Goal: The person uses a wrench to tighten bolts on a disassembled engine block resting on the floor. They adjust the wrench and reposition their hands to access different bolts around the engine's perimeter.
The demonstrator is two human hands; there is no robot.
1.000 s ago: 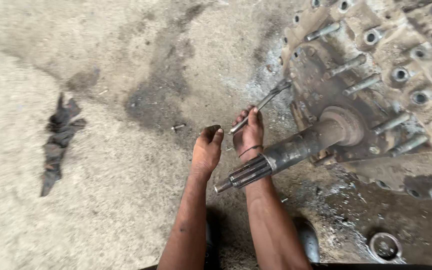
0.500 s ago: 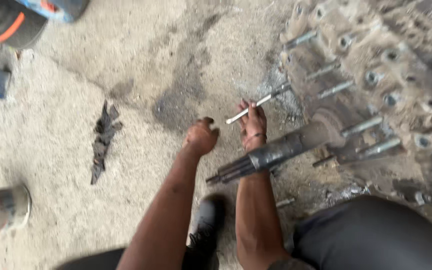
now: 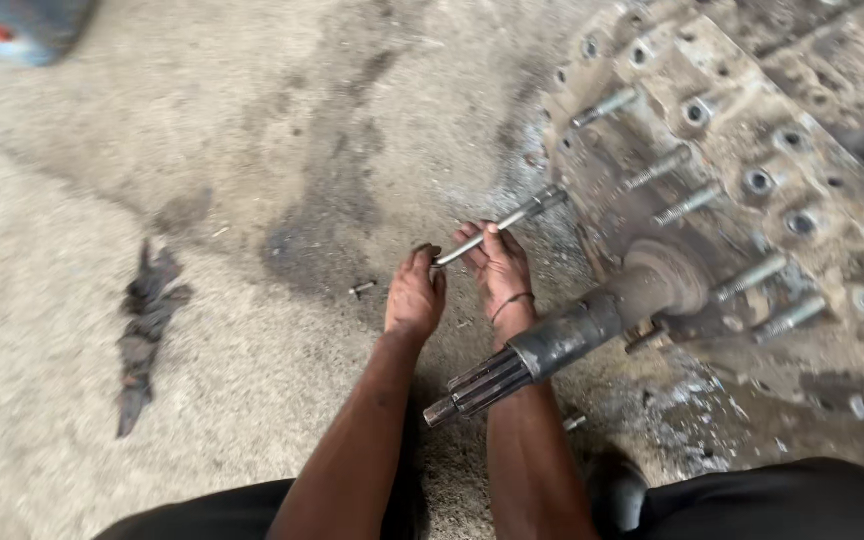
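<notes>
While both forearms reach far over the oily floor, the left hand (image 3: 415, 297) and right hand (image 3: 500, 270) each pinch the long bolt (image 3: 497, 223), which slants up-right toward the studded housing (image 3: 752, 170), left of the splined shaft (image 3: 532, 355).

We see our left hand (image 3: 414, 298) and right hand (image 3: 500, 270) gripping a long metal bolt (image 3: 497, 225), splined shaft (image 3: 522, 360) crossing our right forearm, studded housing (image 3: 742, 150), dark rag (image 3: 144, 325) on concrete floor (image 3: 252, 130).
</notes>
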